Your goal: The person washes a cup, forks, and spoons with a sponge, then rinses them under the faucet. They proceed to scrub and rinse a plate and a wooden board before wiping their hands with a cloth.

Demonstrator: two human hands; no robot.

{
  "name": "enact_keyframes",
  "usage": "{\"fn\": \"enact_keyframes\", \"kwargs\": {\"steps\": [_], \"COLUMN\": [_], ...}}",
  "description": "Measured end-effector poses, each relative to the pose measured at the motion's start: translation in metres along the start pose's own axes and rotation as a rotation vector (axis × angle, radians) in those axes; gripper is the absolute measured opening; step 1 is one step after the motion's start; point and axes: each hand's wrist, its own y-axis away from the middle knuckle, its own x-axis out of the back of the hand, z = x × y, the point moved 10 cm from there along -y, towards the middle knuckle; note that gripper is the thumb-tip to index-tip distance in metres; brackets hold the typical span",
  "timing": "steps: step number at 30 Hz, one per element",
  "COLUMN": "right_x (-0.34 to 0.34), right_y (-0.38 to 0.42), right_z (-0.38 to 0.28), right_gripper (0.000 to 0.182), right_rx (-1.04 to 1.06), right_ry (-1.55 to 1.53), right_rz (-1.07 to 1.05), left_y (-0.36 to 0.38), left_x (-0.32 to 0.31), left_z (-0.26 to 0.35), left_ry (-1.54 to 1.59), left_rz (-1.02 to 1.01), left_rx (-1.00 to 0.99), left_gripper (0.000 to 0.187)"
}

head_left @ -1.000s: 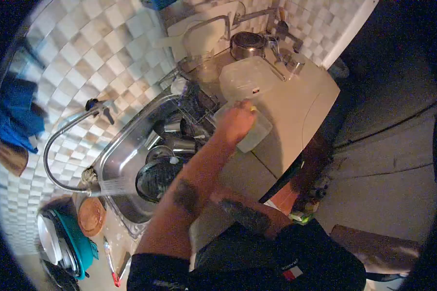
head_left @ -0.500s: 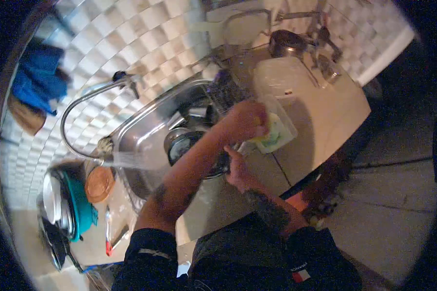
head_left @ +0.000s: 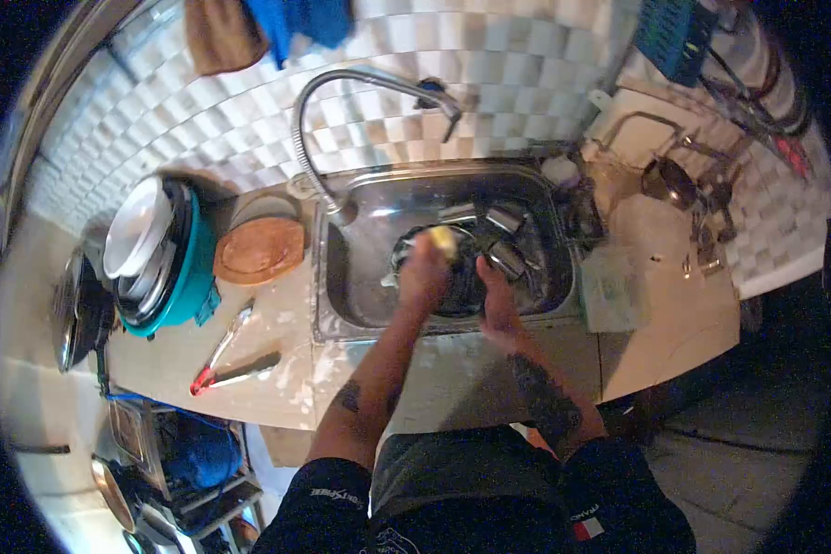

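Note:
Over the steel sink (head_left: pixel 346 268), my left hand (head_left: pixel 422 282) is closed on a yellow sponge (head_left: pixel 444 241), slightly blurred by motion. Between my hands, low in the basin, is a dark round pan (head_left: pixel 462 295). My right hand (head_left: pixel 499 305) is closed at the pan's right side, thumb upward; its fingers are partly hidden. Several metal cups (head_left: pixel 506 260) lie in the sink just behind and to the right of the pan.
A curved faucet (head_left: pixel 299 138) rises behind the sink. To the left are an oval brown board (head_left: pixel 260 251), red-tipped tongs (head_left: pixel 220 355) and a teal basin (head_left: pixel 191 268) stacked with dishes. A clear plastic container (head_left: pixel 611 309) stands on the right, with a small pot (head_left: pixel 669 183) farther back.
My left hand has come back from the plastic container on the right to above the pan, sponge in hand. The view has turned and levelled over the sink. Water no longer visibly streams from the faucet.

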Motion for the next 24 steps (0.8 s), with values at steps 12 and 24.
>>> {"fn": "enact_keyframes", "kwargs": {"steps": [12, 24], "right_x": [-0.022, -0.097], "right_y": [-0.027, 0.018], "right_z": [-0.007, -0.097], "right_gripper": [0.052, 0.044], "right_rx": [-0.010, 0.745], "right_ry": [0.114, 1.079], "right_rz": [-0.109, -0.294], "left_y": [0.007, 0.036], "left_x": [-0.002, -0.001], "left_z": [0.027, 0.014], "left_ry": [0.022, 0.066], "left_rz": [-0.103, -0.182], "left_rx": [0.049, 0.062], "left_gripper": [0.031, 0.033]}}
